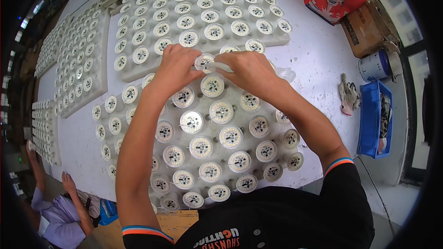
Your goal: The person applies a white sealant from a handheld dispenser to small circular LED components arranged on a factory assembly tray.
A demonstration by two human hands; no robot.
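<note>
Left hand (177, 64) and right hand (247, 67) pinch one round white LED lamp module (204, 61). The near white foam tray (138, 110) and the far foam tray (286, 39) appear filled, so work seems advanced.

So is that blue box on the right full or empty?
Partly filled. The blue bin shows some dark and pale items lying inside along its right half, but much of its floor looks bare. What they are, I cannot tell.

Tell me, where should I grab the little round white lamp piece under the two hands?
Probably by its rim. The round white lamp piece with the circuit disc sits face-up in the white foam tray, neighbours close around it. Come from straight above and pinch opposite edges, as the left hand and right hand seem to do.
</note>
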